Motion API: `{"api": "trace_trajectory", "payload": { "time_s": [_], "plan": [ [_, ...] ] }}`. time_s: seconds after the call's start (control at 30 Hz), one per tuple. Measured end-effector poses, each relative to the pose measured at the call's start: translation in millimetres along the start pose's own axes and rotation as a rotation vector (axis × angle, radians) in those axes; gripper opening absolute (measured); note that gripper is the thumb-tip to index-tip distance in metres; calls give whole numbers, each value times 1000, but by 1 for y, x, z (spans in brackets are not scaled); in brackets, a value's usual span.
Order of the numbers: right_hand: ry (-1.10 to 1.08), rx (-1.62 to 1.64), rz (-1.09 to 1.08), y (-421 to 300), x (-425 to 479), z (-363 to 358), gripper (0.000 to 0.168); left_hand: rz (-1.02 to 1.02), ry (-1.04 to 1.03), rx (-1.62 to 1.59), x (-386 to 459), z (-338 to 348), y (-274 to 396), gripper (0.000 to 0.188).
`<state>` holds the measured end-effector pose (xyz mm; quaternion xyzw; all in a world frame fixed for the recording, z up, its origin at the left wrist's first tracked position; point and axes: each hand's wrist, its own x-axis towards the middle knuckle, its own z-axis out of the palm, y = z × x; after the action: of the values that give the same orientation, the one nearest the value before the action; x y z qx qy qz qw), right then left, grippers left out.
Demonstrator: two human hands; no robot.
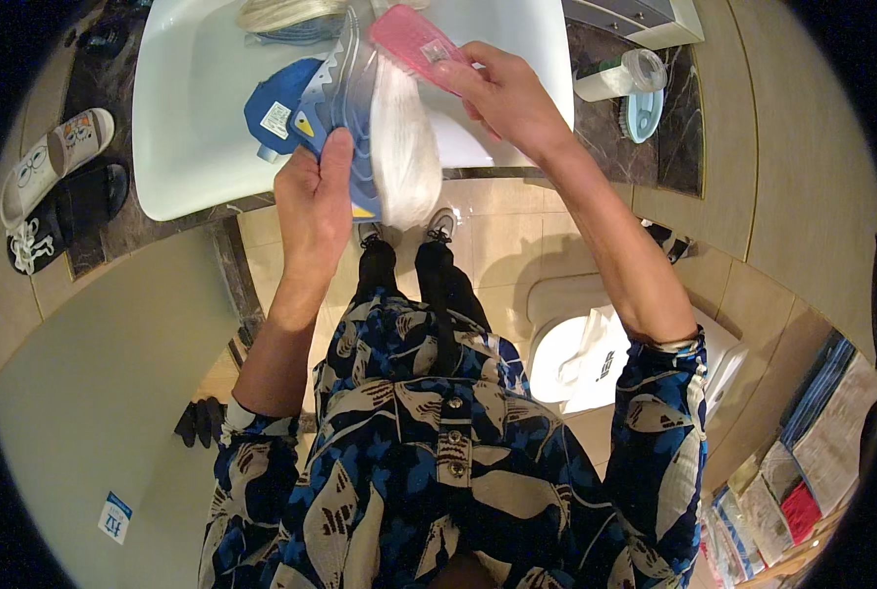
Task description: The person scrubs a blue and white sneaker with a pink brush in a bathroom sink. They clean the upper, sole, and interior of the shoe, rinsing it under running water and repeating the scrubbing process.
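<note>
My left hand (317, 195) grips a blue shoe (317, 118) with jagged edging and yellow marks, apparently on its side. Its whitish sole (409, 147) faces right. A blue flap or piece (273, 110) with a printed label lies at its left; whether it is attached is unclear. In my right hand (508, 96) is a pink plastic brush (416, 44), angled over the upper end of the sole; its bristles are mostly hidden. A similar pale-soled blue item (287, 15) lies at the top of the white sink (181, 147), partly out of frame.
A clear jar (641, 73) and a light blue brush (645, 118) sit on the dark counter (681, 118) at right. Slippers (55, 166) and a black item with white laces (33, 243) are at left. A toilet (556, 353) stands at lower right, near folded cloths (785, 493).
</note>
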<state>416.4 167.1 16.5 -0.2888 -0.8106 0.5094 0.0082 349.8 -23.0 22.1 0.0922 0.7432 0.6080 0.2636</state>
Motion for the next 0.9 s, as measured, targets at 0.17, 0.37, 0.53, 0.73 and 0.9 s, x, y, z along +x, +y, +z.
{"api": "trace_trajectory", "payload": {
  "time_s": [0.17,0.37,0.53,0.73,0.9],
  "plan": [
    [-42,215,70,-23,-55,-16,59,-421,-139,-457,2,10,13,34],
    [160,24,-151,-18,-106,-10,70,-320,-182,-646,-4,36,1,30],
    [228,-246,-126,-5,-129,13,66,-314,-80,-665,-7,54,-5,22],
    [335,-573,-135,-13,-96,9,51,-254,-45,-523,-11,73,4,29],
    [308,-615,-94,-5,-93,6,48,-251,-118,-456,4,68,-11,26]
  ]
}}
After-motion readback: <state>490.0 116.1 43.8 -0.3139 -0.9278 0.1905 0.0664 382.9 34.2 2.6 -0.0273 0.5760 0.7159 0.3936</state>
